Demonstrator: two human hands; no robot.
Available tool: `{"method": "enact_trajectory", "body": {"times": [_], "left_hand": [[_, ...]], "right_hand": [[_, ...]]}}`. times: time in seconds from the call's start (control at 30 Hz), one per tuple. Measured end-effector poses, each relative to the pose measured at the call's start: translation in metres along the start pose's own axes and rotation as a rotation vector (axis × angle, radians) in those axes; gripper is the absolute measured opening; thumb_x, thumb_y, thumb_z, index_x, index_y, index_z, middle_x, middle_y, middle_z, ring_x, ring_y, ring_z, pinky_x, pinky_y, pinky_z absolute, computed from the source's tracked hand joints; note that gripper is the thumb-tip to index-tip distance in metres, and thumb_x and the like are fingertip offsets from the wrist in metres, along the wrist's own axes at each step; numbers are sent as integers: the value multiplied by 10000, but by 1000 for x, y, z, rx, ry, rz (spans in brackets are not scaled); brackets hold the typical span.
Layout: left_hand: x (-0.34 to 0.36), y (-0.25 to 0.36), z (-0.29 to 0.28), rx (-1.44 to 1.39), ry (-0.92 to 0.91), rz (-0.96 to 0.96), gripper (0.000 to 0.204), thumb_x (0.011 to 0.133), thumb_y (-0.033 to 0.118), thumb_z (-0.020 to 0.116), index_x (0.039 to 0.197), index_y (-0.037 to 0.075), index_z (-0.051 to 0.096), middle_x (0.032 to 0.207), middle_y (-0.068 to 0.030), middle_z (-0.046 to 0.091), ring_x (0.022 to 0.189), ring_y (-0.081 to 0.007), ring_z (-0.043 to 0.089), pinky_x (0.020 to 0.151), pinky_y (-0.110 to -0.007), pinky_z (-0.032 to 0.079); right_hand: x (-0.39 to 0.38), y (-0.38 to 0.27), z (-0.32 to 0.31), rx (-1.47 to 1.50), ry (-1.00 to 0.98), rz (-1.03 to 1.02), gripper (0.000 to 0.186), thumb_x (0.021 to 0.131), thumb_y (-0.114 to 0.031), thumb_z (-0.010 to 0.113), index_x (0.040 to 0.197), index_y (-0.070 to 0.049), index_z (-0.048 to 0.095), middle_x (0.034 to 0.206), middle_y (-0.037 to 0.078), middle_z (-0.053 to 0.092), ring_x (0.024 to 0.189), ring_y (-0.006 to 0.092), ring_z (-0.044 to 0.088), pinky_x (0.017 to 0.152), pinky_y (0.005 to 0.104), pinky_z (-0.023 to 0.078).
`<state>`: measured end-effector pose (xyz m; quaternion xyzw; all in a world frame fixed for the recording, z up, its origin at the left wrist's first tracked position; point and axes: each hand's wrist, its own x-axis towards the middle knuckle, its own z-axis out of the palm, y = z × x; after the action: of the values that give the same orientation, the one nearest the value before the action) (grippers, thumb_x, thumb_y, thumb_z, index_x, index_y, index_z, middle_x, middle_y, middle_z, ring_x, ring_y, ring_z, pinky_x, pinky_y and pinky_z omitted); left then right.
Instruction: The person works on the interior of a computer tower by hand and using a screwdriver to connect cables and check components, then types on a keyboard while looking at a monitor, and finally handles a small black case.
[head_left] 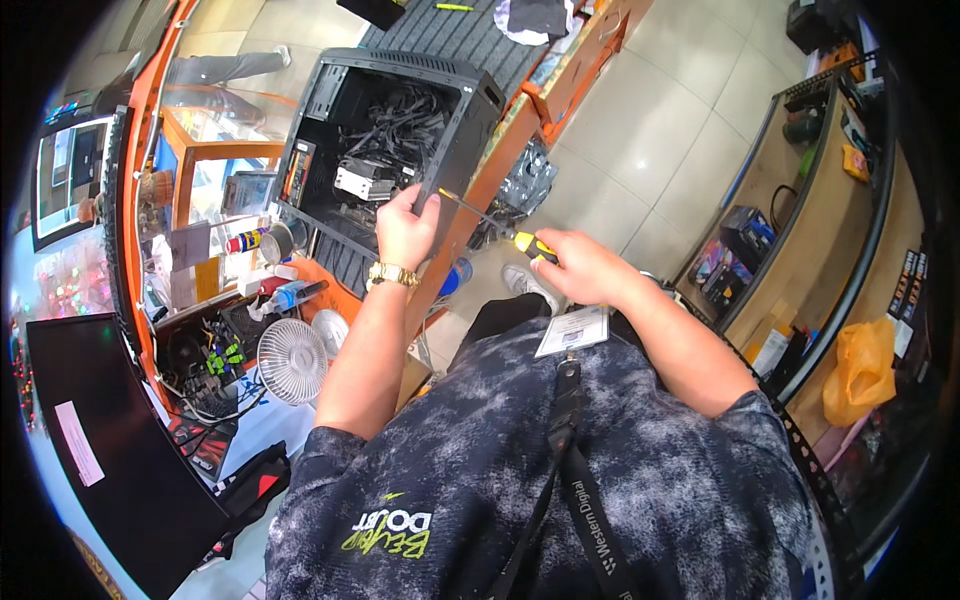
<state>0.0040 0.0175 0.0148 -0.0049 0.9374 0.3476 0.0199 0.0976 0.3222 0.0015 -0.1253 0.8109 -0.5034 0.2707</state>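
An opened black computer case (pixel 478 130) lies on the counter, its inside full of bundled dark cables (pixel 405 125) and a silver-grey block (pixel 362 183). My left hand (pixel 405 235) is closed on the case's near edge, thumb on the outer side and fingers reaching inside. In my right hand (pixel 582 268) is a screwdriver (pixel 528 243) with a yellow and black handle. Its long thin shaft points up and left, and the tip is at the case's near edge beside my left thumb. Whether it sits in a screw is too small to tell.
A white round fan (pixel 292 360), a spray can (pixel 246 242) and tangled parts crowd the left side. A dark monitor (pixel 110 450) stands at far left. Shelves (pixel 790 260) with boxes and an orange plastic bag (pixel 860 372) line the right. Tiled floor (pixel 655 120) lies between.
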Motion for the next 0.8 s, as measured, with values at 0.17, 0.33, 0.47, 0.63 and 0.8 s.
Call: {"method": "enact_trajectory", "body": {"times": [0.17,0.33,0.47,0.63,0.8], "left_hand": [[2,0,0,-58,-30,34,301,1029,241,786,1217,13,843,789,-138,783,692,-150,720,692,-360,582],[1,-4,0,-43,-25,57,310,1007,214,775,1221,-5,825,953,-276,806,880,-427,818,784,-460,625],[2,-7,-3,-146,-67,32,314,1010,236,781,1175,-28,820,1060,-275,814,980,-462,794,873,-500,627],[9,-10,-6,-207,-129,73,437,1056,327,768,1258,-61,783,1172,-296,804,1079,-476,779,965,-497,612],[26,-6,0,-167,-151,152,487,1054,372,752,1306,-43,776,1226,-281,802,1188,-471,742,1068,-523,574]], "right_hand": [[2,-2,-11,-21,23,1,328,1068,-273,698,1196,29,680,1021,321,750,1002,542,725,876,573,575],[10,-3,-25,-77,-57,94,420,1037,-288,738,1314,25,694,1084,325,760,1039,508,752,911,551,593],[17,-1,-50,-92,-112,144,533,1002,-322,773,1425,-5,710,1169,303,795,1081,470,776,963,511,613],[15,6,-98,-180,-44,254,491,979,-360,819,1331,-22,773,1100,234,818,1003,383,789,921,476,615],[33,21,-158,-132,158,510,417,1016,-345,813,1270,-17,770,921,146,775,800,239,735,771,424,596]]}}
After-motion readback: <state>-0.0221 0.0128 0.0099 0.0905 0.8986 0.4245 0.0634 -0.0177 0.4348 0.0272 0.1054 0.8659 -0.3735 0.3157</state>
